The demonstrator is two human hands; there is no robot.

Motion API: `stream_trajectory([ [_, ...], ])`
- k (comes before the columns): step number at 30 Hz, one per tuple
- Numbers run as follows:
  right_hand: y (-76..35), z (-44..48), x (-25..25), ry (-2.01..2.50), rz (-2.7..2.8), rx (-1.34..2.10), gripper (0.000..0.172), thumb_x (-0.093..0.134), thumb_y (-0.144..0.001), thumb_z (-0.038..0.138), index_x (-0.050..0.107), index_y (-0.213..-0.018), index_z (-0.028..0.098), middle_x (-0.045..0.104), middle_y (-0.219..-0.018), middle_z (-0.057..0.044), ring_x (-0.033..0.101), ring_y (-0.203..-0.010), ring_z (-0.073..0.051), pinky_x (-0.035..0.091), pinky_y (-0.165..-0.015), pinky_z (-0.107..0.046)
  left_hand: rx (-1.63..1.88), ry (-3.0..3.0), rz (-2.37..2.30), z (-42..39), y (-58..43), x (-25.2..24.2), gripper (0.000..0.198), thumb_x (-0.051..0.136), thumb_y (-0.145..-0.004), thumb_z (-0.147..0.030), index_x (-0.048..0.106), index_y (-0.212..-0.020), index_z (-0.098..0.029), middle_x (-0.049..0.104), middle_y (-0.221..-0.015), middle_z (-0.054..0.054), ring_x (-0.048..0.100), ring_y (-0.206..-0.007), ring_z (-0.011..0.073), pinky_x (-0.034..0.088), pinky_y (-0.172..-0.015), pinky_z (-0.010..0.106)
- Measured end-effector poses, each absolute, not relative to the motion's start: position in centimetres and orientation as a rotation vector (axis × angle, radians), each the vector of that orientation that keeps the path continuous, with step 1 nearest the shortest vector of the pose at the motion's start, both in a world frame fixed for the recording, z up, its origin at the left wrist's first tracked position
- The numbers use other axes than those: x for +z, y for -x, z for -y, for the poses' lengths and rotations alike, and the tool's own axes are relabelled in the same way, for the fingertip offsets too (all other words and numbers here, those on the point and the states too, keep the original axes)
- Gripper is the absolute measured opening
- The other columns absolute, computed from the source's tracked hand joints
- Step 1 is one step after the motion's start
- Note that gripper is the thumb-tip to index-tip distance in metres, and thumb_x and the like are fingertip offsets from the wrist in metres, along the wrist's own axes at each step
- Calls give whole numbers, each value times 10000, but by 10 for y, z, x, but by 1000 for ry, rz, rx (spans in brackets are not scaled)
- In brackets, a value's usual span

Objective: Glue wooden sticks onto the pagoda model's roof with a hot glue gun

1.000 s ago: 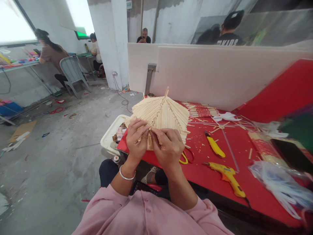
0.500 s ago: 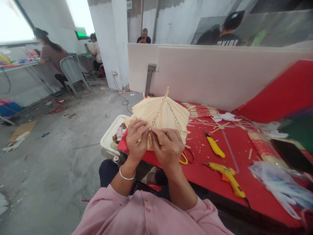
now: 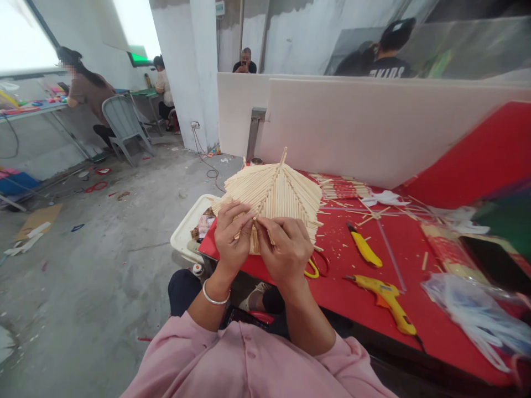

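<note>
A pale, peaked piece built from rows of thin wooden sticks (image 3: 286, 190) rests at the near left edge of the red table (image 3: 340, 309). Over its near edge, my left hand (image 3: 234, 235) and my right hand (image 3: 286, 246) meet, thumbs and forefingers pinched together. Whatever lies between the fingertips is too small to make out. Scissors with yellow and red handles (image 3: 313, 269) lie partly hidden beside my right hand. Further right are a yellow utility knife (image 3: 365, 249) and a yellow hot glue gun (image 3: 388, 298).
Bundled sticks (image 3: 342, 188) and loose offcuts lie at the back of the table. On the right are a clear plastic bag (image 3: 468, 309) and a dark phone (image 3: 495, 262). A white bin (image 3: 186, 229) stands left of the table; a white board (image 3: 373, 130) rises behind it.
</note>
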State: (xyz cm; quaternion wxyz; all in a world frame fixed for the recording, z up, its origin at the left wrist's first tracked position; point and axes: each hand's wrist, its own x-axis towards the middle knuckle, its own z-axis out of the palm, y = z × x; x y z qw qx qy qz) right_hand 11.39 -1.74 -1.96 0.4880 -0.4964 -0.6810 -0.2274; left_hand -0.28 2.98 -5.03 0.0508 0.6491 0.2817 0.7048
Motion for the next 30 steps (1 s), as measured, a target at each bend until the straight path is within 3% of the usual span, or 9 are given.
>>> stream_trajectory([
  [30, -114, 16, -21, 1204, 1651, -572, 103, 681, -929, 197, 738, -1015, 198, 682, -815, -41, 563, -770, -157, 432, -715, -305, 2164, -1974, -829, -30, 3, -49, 133, 642, -967, -164, 736, -1037, -227, 731, -1081, 40, 655, -1126, 189, 557, -1032, 457],
])
